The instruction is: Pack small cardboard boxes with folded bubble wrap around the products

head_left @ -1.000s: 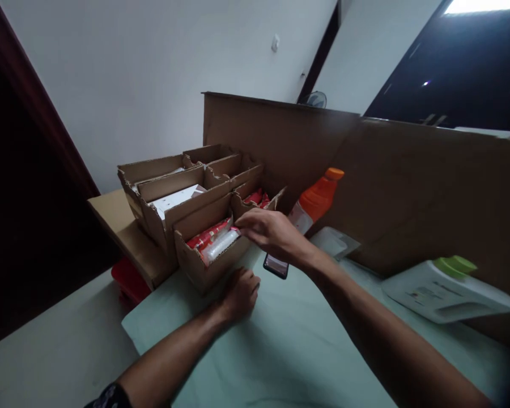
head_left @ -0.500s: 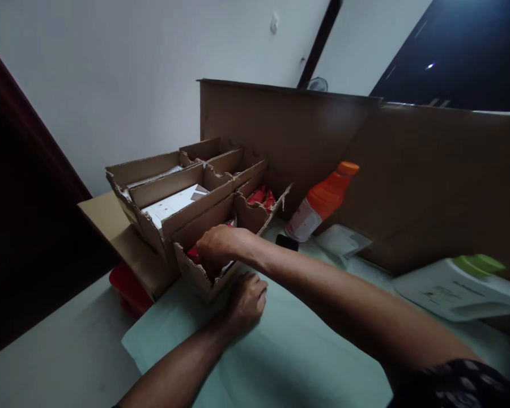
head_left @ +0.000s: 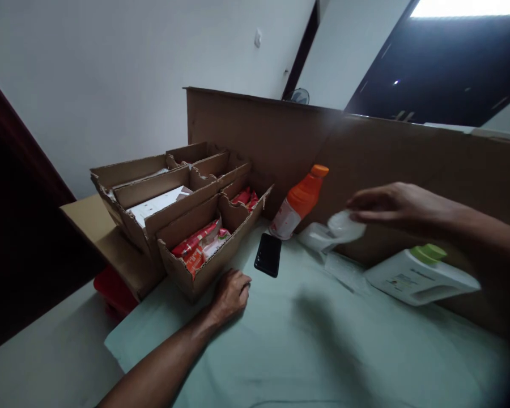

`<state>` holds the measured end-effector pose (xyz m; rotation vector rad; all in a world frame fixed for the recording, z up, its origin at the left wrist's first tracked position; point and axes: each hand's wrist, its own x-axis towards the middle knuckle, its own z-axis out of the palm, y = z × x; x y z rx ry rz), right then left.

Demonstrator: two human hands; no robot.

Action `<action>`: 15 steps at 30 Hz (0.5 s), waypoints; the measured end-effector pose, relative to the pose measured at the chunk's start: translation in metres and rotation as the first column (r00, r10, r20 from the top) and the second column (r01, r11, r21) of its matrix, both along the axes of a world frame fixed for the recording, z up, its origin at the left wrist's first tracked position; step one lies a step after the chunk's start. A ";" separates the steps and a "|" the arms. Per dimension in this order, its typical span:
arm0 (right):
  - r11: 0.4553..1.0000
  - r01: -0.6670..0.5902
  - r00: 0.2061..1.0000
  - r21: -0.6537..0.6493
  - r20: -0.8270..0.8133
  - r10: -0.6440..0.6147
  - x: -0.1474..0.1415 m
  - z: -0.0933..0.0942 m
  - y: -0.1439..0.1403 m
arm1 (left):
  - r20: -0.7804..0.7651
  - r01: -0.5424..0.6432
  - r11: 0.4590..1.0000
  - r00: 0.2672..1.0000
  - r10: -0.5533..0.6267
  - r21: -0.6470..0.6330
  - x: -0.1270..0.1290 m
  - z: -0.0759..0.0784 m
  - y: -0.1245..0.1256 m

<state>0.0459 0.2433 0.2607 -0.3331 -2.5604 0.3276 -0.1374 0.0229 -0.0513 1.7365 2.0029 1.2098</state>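
I'm sitting in a home rm w/ makeshift packing setup: cardboard trays of sachets, cardboard screen, detergent jug, plain wall.

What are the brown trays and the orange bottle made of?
The brown trays look like corrugated cardboard: matte brown, with ragged torn edges. The orange bottle seems to be plastic: smooth, slightly see-through orange, with an orange cap and a pale label.

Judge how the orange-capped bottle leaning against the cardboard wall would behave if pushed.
The orange-capped bottle already leans on the cardboard wall, so a nudge would probably tip it. Its round body would likely roll. It looks like plastic, so probably not fragile.
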 end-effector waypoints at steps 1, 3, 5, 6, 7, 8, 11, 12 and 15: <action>0.998 0.028 0.998 0.064 0.050 -0.031 0.012 -0.005 0.011 | 0.001 0.000 1.000 1.000 0.000 0.000 0.000 0.000 0.000; 0.986 0.070 0.981 0.154 0.168 -0.096 0.013 -0.015 0.020 | 0.004 -0.001 1.000 1.000 0.001 0.004 0.001 0.000 0.000; 0.975 0.130 0.976 0.181 0.152 -0.158 -0.016 -0.021 0.014 | 0.007 -0.005 1.000 1.000 0.005 0.011 0.002 -0.001 0.000; 0.972 0.146 0.970 0.183 0.167 -0.177 -0.040 -0.024 0.009 | 0.008 -0.008 1.000 1.000 0.008 0.014 0.002 -0.002 0.000; 0.970 0.156 0.961 0.188 0.199 -0.193 -0.068 -0.026 0.003 | 0.008 -0.010 1.000 1.000 0.009 0.018 0.002 -0.003 0.001; 0.969 0.155 0.943 0.194 0.263 -0.203 -0.099 -0.028 -0.003 | 0.008 -0.011 1.000 1.000 0.011 0.022 0.002 -0.005 0.002; 0.971 0.124 0.838 0.204 0.503 -0.212 -0.186 -0.039 -0.014 | 0.010 -0.016 0.999 1.000 0.015 0.032 0.002 -0.009 0.005; 0.974 0.108 0.783 0.200 0.586 -0.207 -0.209 -0.045 -0.015 | 0.011 -0.017 0.999 1.000 0.017 0.035 0.002 -0.011 0.006; 0.981 0.067 0.609 0.180 0.772 -0.183 -0.253 -0.067 -0.015 | 0.020 -0.021 0.999 1.000 0.020 0.041 0.002 -0.015 0.008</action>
